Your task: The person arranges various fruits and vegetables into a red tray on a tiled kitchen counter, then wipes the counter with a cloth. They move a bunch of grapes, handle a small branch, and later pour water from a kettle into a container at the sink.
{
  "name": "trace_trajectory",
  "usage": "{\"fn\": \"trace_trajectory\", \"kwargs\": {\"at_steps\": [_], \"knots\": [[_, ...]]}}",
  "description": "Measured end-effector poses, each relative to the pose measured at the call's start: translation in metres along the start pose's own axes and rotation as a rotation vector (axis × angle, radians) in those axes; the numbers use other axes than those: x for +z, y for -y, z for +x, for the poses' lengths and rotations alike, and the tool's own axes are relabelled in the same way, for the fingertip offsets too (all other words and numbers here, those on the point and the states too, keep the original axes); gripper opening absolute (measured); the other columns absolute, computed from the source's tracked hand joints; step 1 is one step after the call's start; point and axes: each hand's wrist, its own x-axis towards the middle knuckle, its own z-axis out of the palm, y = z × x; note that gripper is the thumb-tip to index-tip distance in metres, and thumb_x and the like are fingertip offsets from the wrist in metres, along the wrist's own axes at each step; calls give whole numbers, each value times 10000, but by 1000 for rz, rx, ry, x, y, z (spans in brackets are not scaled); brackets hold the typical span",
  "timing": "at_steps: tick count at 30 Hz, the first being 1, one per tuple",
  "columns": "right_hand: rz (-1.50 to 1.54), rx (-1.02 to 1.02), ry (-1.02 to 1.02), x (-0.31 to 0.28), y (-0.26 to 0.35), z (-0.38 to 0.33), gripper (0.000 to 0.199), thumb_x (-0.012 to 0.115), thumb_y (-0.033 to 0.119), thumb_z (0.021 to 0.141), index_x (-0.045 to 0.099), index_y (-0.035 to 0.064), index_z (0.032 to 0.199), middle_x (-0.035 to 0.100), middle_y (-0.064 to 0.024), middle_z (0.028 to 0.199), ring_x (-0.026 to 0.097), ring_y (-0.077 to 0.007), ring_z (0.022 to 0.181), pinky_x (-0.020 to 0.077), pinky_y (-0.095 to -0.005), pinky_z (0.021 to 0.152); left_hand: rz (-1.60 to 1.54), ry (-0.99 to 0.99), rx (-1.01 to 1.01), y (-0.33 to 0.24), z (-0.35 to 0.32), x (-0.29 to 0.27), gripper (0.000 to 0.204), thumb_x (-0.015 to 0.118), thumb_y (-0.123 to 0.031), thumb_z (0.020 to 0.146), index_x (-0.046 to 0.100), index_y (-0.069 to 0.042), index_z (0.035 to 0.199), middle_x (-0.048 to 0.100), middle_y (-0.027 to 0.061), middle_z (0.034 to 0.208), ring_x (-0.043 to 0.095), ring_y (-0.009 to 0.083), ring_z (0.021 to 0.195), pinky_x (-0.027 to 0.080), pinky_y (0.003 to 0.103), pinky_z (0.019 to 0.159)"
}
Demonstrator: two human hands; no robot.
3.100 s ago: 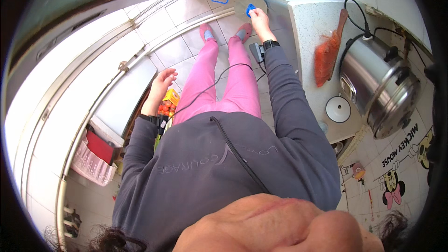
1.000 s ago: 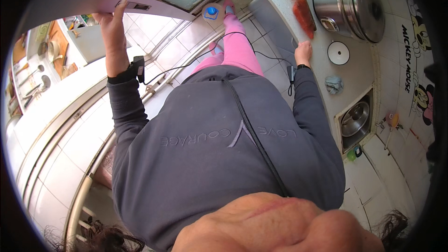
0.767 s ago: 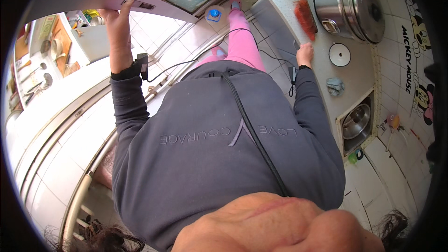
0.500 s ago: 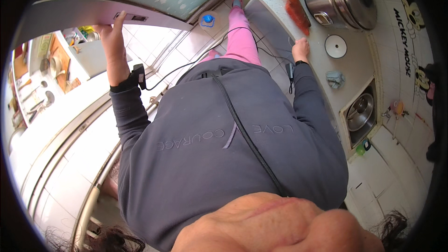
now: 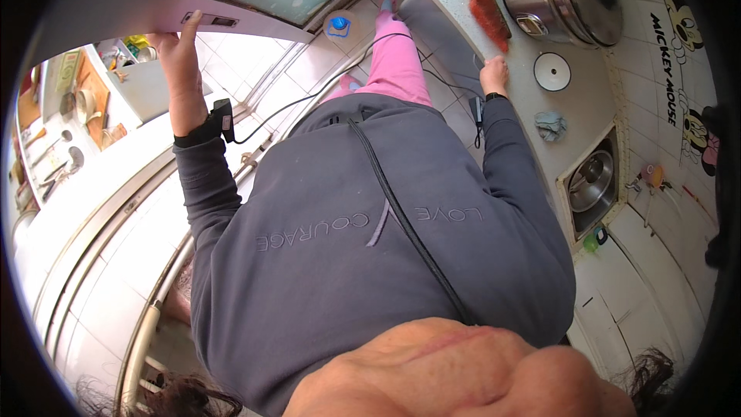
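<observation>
At the upper left, my left hand [image 5: 177,69] is closed around the edge of a pale sliding door [image 5: 139,17]. Its thumb lies against the door's edge, beside a recessed metal latch plate [image 5: 220,22]. On the right, my right hand [image 5: 494,76] has its fingers curled at the front edge of the light countertop [image 5: 521,77]. What may be under those fingers is hidden. Near that hand lie a red-bristled brush [image 5: 488,19] and a round white lid or dish [image 5: 553,72] with a dark rim.
A large steel pot [image 5: 532,0] stands on the counter beyond the brush. Nearer are a crumpled grey-blue cloth [image 5: 551,127] and a sink [image 5: 590,185] with metal bowls. A blue-capped jug [image 5: 338,25] stands on the floor. A black cable [image 5: 289,108] runs from my left wrist across my legs.
The whole view has shifted slightly, with the door, counter and jug a little further left and up. Both hands keep their places on the door edge and at the counter edge.
</observation>
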Motion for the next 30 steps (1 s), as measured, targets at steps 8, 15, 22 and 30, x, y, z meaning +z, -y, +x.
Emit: {"fn": "trace_trajectory", "kwargs": {"at_steps": [8, 15, 22, 30], "knots": [[22, -110, 72, -49, -3, 24, 437, 549, 400, 980, 673, -19, 972, 687, -279, 1008, 645, -470, 990, 485, -554, 876, -64, -121, 71, 10, -20, -7, 587, 685, -46, 915, 414, 2, 1434, 532, 152, 1386, 515, 242, 1302, 425, 344, 1083], [-28, -249, -77, -83, 48, 78, 561, 643, 345, 956, 539, -82, 1306, 620, -292, 1268, 600, -438, 1172, 476, -501, 1003, 42, -121, -420, 44, -154, 3, 433, 618, -87, 967, 563, -41, 1394, 600, 93, 1379, 534, 222, 1305, 394, 340, 1116], [171, -252, 215, -40, 10, 129, 595, 741, 325, 915, 556, -59, 1329, 667, -212, 1248, 643, -330, 1113, 480, -419, 986, -32, 152, -778, 47, -272, 59, 418, 568, -172, 1000, 583, -59, 1402, 652, 66, 1341, 606, 165, 1222, 433, 302, 1090], [456, -337, 204, -57, 41, 57, 521, 800, 266, 868, 531, -90, 1137, 613, -198, 1136, 598, -269, 1035, 484, -406, 938, -118, 136, -827, 26, -320, 55, 473, 588, -168, 998, 521, -52, 1452, 638, 75, 1356, 576, 177, 1258, 433, 306, 1088]]}}
